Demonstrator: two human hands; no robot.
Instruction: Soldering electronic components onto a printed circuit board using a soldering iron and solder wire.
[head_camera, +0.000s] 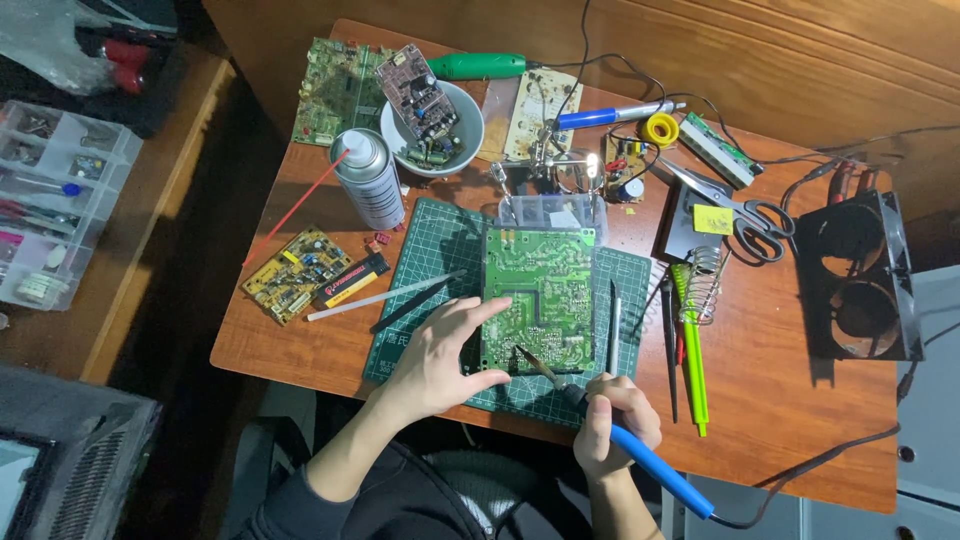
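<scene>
Blue-handled soldering iron (610, 430) gripped pen-fashion in closed right hand (612, 424), tip set on lower edge of green circuit board (540, 298). Board steadied by left hand (437, 360), fingers spread open, flat along board's left edge; nothing clasped. Board laid on green cutting mat (430, 262) on wooden table (780, 400). Spray can (368, 178) upright beyond mat. Scissors (745, 215) noted at right.

The left hand (435, 362) covers the lower left corner of the green board (538, 298). The iron's cable (800, 470) leaves at the right edge. The parts box (55, 200) is cut by the left edge, its contents too small to tell.
</scene>
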